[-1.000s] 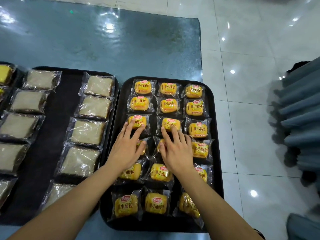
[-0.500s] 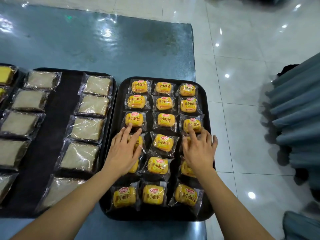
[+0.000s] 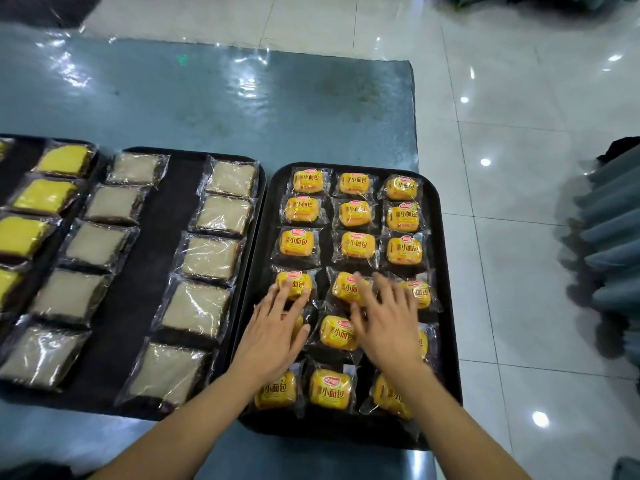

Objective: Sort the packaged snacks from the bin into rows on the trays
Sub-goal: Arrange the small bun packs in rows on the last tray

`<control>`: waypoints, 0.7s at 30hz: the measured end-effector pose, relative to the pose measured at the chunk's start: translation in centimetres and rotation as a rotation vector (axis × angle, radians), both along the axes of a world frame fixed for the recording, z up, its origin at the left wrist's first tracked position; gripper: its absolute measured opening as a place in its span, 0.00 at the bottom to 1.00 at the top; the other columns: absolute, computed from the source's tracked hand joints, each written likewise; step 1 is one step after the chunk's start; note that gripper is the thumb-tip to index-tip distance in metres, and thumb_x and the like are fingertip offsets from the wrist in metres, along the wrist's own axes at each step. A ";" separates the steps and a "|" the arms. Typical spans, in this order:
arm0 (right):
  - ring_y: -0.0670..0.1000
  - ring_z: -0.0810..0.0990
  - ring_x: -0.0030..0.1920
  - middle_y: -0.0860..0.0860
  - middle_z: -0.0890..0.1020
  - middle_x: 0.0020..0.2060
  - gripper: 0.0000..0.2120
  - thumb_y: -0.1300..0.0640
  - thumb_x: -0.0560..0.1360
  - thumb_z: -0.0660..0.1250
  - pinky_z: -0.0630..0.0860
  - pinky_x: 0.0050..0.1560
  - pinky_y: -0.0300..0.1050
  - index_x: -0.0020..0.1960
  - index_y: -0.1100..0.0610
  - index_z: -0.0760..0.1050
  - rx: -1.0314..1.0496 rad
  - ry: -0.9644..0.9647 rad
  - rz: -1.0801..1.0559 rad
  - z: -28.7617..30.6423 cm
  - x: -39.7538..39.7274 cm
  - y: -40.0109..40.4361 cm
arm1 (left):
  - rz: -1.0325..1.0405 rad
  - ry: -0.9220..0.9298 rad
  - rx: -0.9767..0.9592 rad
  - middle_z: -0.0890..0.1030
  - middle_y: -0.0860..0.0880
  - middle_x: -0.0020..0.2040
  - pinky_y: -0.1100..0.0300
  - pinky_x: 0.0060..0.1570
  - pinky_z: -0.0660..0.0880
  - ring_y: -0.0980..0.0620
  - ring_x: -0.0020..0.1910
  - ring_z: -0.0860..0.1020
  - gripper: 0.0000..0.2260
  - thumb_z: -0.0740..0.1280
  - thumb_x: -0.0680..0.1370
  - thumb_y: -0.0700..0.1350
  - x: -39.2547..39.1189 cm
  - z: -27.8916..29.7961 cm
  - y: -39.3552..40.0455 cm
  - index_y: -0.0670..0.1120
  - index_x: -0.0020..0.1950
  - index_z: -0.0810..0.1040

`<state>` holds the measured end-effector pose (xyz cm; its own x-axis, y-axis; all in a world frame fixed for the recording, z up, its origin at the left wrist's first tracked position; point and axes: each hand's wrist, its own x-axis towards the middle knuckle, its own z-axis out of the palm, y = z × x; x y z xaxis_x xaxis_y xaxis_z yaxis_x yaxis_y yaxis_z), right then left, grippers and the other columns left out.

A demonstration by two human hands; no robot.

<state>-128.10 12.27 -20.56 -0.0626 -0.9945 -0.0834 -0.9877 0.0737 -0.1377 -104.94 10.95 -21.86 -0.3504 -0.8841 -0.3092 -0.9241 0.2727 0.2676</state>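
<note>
Two hands: both flat and spread over the near half of the right tray, fingers straight, curled round nothing
Left hand (image 3: 273, 336): lies palm down on the left column; its fingertips (image 3: 282, 292) touch the fourth yellow bun pack (image 3: 294, 284) from the far end, and the palm covers most of the pack behind it
Right hand (image 3: 388, 327): blurred, palm down, fingers fanned over the middle and right columns; it overlaps the fourth middle pack (image 3: 346, 288) and hides part of the right-column pack (image 3: 417, 293) beside it; whether it presses down or hovers just above cannot be told
Right tray (image 3: 446, 306): black, rounded corners, standing at the right edge of the table, its near right corner past the table's edge
Yellow bun packs: clear wrappers with red and white print, set in three columns and six rows; the three far rows sit tidy, the near rows are more crooked
Near row: three packs, the middle one (image 3: 329, 388) fully seen, the outer two partly under the forearms
Middle tray (image 3: 166, 188): black, just left of the right tray, with two columns of pale square cakes in clear wrap (image 3: 209, 258)
Far-left tray: holds yellow cake slices (image 3: 43, 195), cut off by the frame
Table (image 3: 207, 98): covered in shiny blue-grey film
Floor (image 3: 519, 98): glossy white tiles on the right
</note>
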 end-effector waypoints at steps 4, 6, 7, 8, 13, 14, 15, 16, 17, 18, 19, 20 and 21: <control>0.56 0.72 0.68 0.52 0.73 0.71 0.25 0.39 0.82 0.52 0.68 0.68 0.61 0.78 0.44 0.64 0.036 -0.036 0.071 -0.8 3.0 2.9 | -0.005 0.021 0.016 0.30 0.55 0.80 0.44 0.77 0.45 0.51 0.79 0.31 0.30 0.46 0.82 0.64 -0.2 -0.2 -0.4 0.63 0.80 0.36; 0.57 0.71 0.69 0.52 0.74 0.71 0.26 0.39 0.83 0.51 0.69 0.68 0.61 0.77 0.46 0.67 0.046 -0.035 0.061 -0.8 3.0 3.1 | -0.016 0.016 0.013 0.32 0.54 0.80 0.43 0.79 0.48 0.50 0.79 0.32 0.30 0.46 0.81 0.64 -0.2 -0.1 -0.8 0.62 0.80 0.38; 0.57 0.71 0.69 0.52 0.73 0.72 0.26 0.38 0.83 0.50 0.69 0.68 0.61 0.77 0.46 0.67 0.047 -0.034 0.065 -0.7 2.7 2.9 | -0.017 0.015 0.008 0.33 0.53 0.81 0.43 0.79 0.48 0.50 0.79 0.33 0.30 0.46 0.81 0.64 -0.2 -0.1 -1.0 0.61 0.81 0.39; 0.56 0.70 0.70 0.52 0.73 0.72 0.26 0.38 0.83 0.49 0.68 0.69 0.62 0.77 0.46 0.67 0.051 -0.035 0.074 -0.7 2.4 2.7 | -0.016 0.013 0.002 0.33 0.53 0.81 0.44 0.79 0.48 0.50 0.79 0.33 0.30 0.46 0.81 0.64 -0.2 0.0 -1.1 0.61 0.81 0.39; 0.55 0.68 0.73 0.49 0.71 0.74 0.27 0.35 0.84 0.46 0.61 0.73 0.62 0.78 0.43 0.64 0.076 -0.038 0.166 -0.9 0.4 2.0 | -0.003 0.010 -0.012 0.36 0.51 0.82 0.45 0.80 0.47 0.49 0.80 0.34 0.30 0.48 0.82 0.63 -0.4 0.1 -1.4 0.59 0.82 0.41; 0.54 0.68 0.73 0.49 0.71 0.74 0.27 0.35 0.84 0.46 0.60 0.74 0.62 0.78 0.42 0.64 0.077 -0.038 0.178 -1.0 0.1 1.9 | -0.001 0.008 -0.011 0.36 0.51 0.82 0.45 0.80 0.47 0.49 0.80 0.34 0.30 0.48 0.82 0.63 -0.4 0.0 -1.3 0.59 0.82 0.41; 0.54 0.68 0.73 0.48 0.71 0.74 0.26 0.35 0.84 0.46 0.60 0.74 0.61 0.77 0.42 0.64 0.076 -0.038 0.186 -1.1 -0.1 1.9 | -0.001 0.001 -0.010 0.36 0.51 0.82 0.46 0.80 0.47 0.49 0.80 0.35 0.30 0.47 0.82 0.63 -0.4 0.0 -1.2 0.59 0.82 0.41; 0.54 0.68 0.73 0.48 0.71 0.73 0.26 0.35 0.84 0.47 0.59 0.74 0.60 0.77 0.42 0.65 0.068 -0.045 0.194 -1.1 -0.3 1.9 | -0.001 -0.007 -0.013 0.37 0.51 0.82 0.45 0.80 0.47 0.49 0.80 0.36 0.29 0.48 0.82 0.63 -0.4 0.0 -1.2 0.59 0.82 0.41; 0.53 0.68 0.72 0.48 0.71 0.73 0.26 0.35 0.84 0.47 0.58 0.74 0.59 0.77 0.42 0.65 0.050 -0.064 0.200 -1.1 -0.4 1.9 | 0.002 -0.011 -0.022 0.38 0.51 0.82 0.45 0.79 0.48 0.48 0.81 0.37 0.29 0.48 0.82 0.62 -0.4 0.0 -1.1 0.59 0.82 0.43; 0.52 0.68 0.72 0.47 0.71 0.73 0.25 0.36 0.84 0.48 0.57 0.74 0.58 0.76 0.43 0.66 0.024 -0.092 0.197 -1.1 -0.5 1.9 | 0.007 -0.006 -0.038 0.41 0.50 0.83 0.45 0.79 0.49 0.47 0.81 0.40 0.29 0.50 0.83 0.61 -0.4 0.2 -1.1 0.58 0.82 0.45; 0.51 0.68 0.72 0.46 0.71 0.72 0.24 0.37 0.84 0.49 0.57 0.74 0.57 0.76 0.43 0.66 -0.003 -0.117 0.178 -1.0 -0.8 1.8 | 0.008 0.008 -0.058 0.44 0.49 0.83 0.44 0.79 0.50 0.46 0.81 0.43 0.28 0.51 0.83 0.60 -0.6 0.3 -1.2 0.57 0.82 0.48; 0.51 0.68 0.71 0.46 0.71 0.72 0.22 0.39 0.84 0.51 0.59 0.74 0.57 0.76 0.44 0.65 -0.032 -0.125 0.138 -0.9 -1.4 1.8 | 0.000 0.023 -0.079 0.46 0.49 0.83 0.44 0.79 0.52 0.46 0.81 0.45 0.28 0.51 0.83 0.60 -0.9 0.5 -1.4 0.57 0.82 0.50; 0.52 0.68 0.71 0.47 0.71 0.71 0.21 0.42 0.84 0.54 0.62 0.73 0.57 0.76 0.44 0.65 -0.060 -0.118 0.079 -0.8 -2.2 1.6 | -0.018 0.034 -0.100 0.47 0.49 0.83 0.44 0.79 0.52 0.46 0.81 0.46 0.27 0.51 0.84 0.59 -1.2 0.7 -1.6 0.56 0.82 0.51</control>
